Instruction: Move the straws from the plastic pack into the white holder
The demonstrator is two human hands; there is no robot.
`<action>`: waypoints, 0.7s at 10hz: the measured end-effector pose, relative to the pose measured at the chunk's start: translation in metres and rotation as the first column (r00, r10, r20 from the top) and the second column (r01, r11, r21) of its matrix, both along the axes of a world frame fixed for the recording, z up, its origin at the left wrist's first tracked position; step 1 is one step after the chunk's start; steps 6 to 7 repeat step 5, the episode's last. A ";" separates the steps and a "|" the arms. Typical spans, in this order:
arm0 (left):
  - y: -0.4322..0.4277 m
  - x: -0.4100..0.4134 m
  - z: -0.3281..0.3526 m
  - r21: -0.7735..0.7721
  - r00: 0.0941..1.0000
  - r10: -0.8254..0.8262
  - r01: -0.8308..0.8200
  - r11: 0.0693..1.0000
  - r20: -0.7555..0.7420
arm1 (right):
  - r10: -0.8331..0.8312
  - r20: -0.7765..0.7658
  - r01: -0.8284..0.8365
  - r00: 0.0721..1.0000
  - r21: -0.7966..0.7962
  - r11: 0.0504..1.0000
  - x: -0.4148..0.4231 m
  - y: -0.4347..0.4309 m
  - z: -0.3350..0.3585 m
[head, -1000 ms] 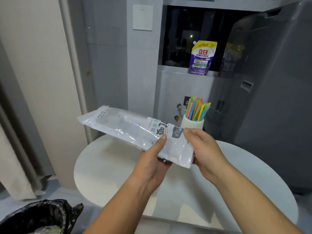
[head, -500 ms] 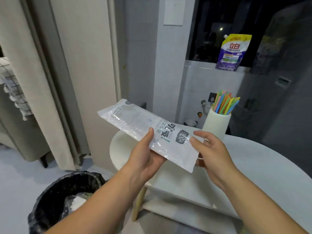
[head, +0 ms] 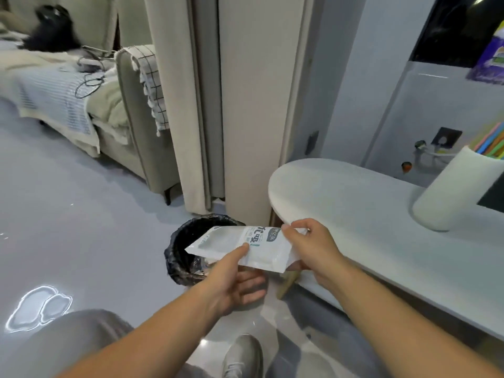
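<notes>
I see a glossy grey floor [head: 81, 219] throwing back a bright light patch [head: 38, 306]. A beige sofa [head: 131, 126] with a checked throw [head: 150, 83] sits left of pale curtains [head: 174, 105]; a white oval table [head: 354, 208] stands beside a bin [head: 180, 257].

Soft, cool indoor light, fairly even and moderately bright. A bright glare patch shines on the glossy floor [head: 38, 306] well left of the left hand [head: 234, 287]. The pack [head: 245, 248] between both hands looks slightly smeared by motion. Far right of the right hand [head: 311, 249], the straws [head: 491, 141] blur. Wide-angle distortion bends the wall lines above the hands.
</notes>
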State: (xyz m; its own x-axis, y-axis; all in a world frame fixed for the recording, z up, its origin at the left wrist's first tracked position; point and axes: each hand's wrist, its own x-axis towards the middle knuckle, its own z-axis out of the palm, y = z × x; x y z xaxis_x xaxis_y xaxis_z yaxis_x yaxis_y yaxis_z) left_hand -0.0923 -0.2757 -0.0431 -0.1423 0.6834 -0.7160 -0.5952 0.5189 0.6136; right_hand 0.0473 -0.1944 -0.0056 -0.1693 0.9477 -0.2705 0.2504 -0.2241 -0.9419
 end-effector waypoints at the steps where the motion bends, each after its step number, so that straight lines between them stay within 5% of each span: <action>1: -0.004 -0.013 -0.017 -0.053 1.000 -0.022 0.022 0.998 0.012 | -0.012 0.047 0.013 0.999 -0.038 0.999 -0.023 -0.001 -0.025; 7: 0.001 -0.028 -0.053 -0.132 0.987 -0.153 0.159 0.978 0.054 | 0.152 0.085 -0.139 0.985 -0.147 0.979 -0.036 0.001 -0.079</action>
